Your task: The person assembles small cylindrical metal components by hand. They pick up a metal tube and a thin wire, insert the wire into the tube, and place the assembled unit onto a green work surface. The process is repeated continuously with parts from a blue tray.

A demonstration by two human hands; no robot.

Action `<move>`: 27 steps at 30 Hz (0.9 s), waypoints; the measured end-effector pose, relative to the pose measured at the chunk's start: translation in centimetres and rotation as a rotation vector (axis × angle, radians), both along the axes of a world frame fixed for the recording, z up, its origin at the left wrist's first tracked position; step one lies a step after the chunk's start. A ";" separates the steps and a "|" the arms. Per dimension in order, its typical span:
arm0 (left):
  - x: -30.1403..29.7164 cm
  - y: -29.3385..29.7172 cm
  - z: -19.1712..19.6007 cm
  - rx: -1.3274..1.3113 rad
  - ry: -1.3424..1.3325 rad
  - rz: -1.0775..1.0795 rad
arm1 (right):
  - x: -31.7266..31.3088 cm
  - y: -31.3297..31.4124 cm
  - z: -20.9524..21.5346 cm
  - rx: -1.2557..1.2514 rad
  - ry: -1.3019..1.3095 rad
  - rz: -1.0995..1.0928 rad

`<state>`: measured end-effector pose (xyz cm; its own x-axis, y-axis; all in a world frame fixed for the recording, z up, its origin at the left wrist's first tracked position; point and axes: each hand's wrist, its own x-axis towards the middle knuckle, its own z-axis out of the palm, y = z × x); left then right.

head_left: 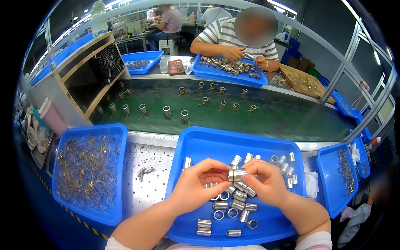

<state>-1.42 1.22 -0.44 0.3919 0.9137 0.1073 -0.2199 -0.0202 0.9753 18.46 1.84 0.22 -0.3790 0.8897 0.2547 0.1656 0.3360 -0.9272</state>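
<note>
Over a large blue tray (193,150), I hold a short silver metal cylinder (236,175) with a dark and yellowish band. My left hand (200,185) pinches its left end with thumb and fingers. At its right end, the fingers of my right hand (265,181) are closed on it too. Beneath my hands, several similar loose metal cylinders (238,204) lie in the tray, some on their sides and some on end with open rims showing. Some cylinders show beside my left fingers; whether that hand holds them I cannot tell.
A blue tray of thin wired parts (87,171) stands left. Beyond runs a green conveyor belt (266,114) carrying several cylinders with wires (184,116). Across it, a person (229,39) handles parts over a blue tray (229,77). A fan box (100,71) stands left; another tray (329,183) right.
</note>
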 end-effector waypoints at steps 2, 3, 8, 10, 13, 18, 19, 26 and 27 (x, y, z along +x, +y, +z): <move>0.0 0.0 0.0 0.003 -0.006 -0.002 | 0.0 0.0 -0.2 0.047 -0.001 0.003; 0.0 -0.2 0.1 0.005 -0.010 0.004 | 0.0 -0.1 -0.1 0.071 -0.003 0.013; 0.0 -0.3 0.1 -0.042 -0.021 -0.017 | -0.4 -0.3 0.6 0.282 -0.092 -0.007; -0.1 -0.4 0.1 -0.070 -0.032 -0.027 | -0.4 -0.3 0.9 0.474 -0.178 0.002; -0.1 -0.6 0.3 -0.137 -0.108 -0.064 | -0.6 -0.3 0.9 0.590 -0.184 0.006; -0.3 -0.6 0.1 -0.159 -0.173 -0.106 | -0.8 -0.5 0.8 0.647 -0.185 -0.019; -0.3 -0.6 0.0 -0.170 -0.188 -0.114 | -0.8 -0.5 0.9 0.659 -0.190 -0.023; -0.2 -0.4 -0.5 -0.141 -0.231 -0.128 | -0.8 -0.7 0.9 0.698 -0.214 -0.034; -0.3 -0.4 -0.6 -0.141 -0.234 -0.131 | -0.8 -0.7 0.9 0.700 -0.215 -0.034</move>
<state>-1.68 0.84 -1.04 0.4867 0.8695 0.0839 -0.4306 0.1552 0.8891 17.65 1.11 1.12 -0.4592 0.5581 0.6912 0.3406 0.8292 -0.4432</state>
